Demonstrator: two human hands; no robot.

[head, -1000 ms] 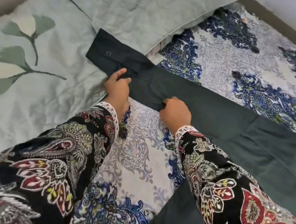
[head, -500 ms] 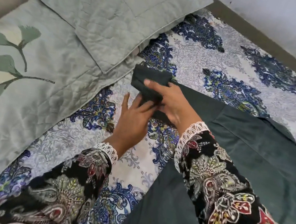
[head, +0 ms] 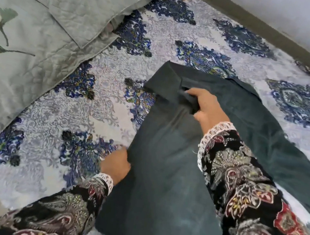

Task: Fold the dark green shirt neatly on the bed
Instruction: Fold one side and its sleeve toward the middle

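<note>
The dark green shirt (head: 162, 179) lies spread on the bed, over the blue-and-white patterned bedsheet (head: 183, 32), running from the near edge of the view up toward the middle, with another part of it trailing off to the right. Near its far end a darker strip of the cloth is folded back onto the body of the shirt. The right hand (head: 206, 109) grips that folded strip, fingers curled round a bunch of the fabric. The left hand (head: 116, 165) is at the shirt's left edge; its fingers disappear under the cloth, so I cannot tell whether they grip it or only rest against it. Both arms wear dark floral sleeves with white lace cuffs. To the left, pale green quilted pillows (head: 52, 3) lie beside the sheet, well apart from the shirt.
</note>
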